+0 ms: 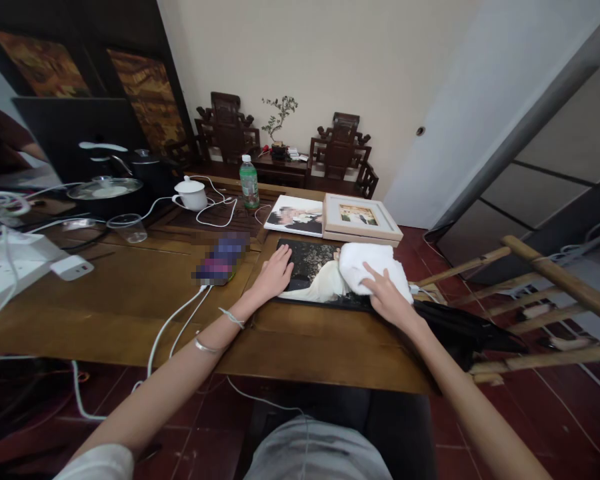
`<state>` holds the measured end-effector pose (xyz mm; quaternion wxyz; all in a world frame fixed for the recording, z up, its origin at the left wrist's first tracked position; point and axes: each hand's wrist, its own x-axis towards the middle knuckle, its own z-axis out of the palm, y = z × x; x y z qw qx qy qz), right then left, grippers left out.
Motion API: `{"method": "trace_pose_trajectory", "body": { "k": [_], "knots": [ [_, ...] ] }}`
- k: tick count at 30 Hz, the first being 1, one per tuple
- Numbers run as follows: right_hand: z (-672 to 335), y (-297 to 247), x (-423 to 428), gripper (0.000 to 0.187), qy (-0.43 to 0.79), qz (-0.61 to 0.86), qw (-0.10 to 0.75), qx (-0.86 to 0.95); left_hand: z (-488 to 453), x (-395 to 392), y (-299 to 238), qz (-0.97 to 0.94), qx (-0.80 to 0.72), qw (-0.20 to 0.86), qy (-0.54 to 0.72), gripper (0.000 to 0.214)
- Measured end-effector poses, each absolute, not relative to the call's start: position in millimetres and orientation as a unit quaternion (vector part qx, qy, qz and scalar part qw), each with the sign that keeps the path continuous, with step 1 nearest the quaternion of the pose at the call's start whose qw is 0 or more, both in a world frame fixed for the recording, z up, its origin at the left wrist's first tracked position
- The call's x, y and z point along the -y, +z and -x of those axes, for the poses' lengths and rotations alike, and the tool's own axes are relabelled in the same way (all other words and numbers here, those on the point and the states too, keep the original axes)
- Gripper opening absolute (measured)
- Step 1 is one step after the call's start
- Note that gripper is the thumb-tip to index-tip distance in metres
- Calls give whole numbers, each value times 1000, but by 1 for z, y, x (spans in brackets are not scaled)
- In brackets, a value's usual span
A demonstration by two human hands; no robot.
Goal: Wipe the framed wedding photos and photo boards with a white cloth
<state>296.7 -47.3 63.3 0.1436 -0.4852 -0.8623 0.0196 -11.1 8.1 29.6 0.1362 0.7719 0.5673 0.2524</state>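
"Your left grip [275,272]?"
"Spread flat on the left end of the dark photo panel [307,261], which lies on the wooden surface [305,340]."
"And your right grip [389,293]?"
"I rest it on the white cloth [369,259] over the panel's right part; whether it pinches, I cannot tell."

The cloth [365,259] is matt, fluffy textile. The table [305,343] is wood, smooth with a soft sheen. The bottle [249,183] appears plastic, the lidded cup [192,197] glossy ceramic.
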Motion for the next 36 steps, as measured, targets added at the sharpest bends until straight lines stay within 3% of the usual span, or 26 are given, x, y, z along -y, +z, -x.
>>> {"method": "trace_pose_trajectory", "body": {
  "k": [8,24,31,36],
  "knots": [
    [-301,72,123,47,68,396,119,908,11,-9,28,-777,-564,126,252,47],
    [-302,90,-39,39,49,462,186,866,18,-14,23,-782,-556,122,255,47],
    [-300,75,31,49,51,456,158,874,18,-15,20,-783,-550,117,266,46],
    [-303,74,111,45,72,445,129,883,16,-13,21,-778,-560,116,262,46]
  ]
}}
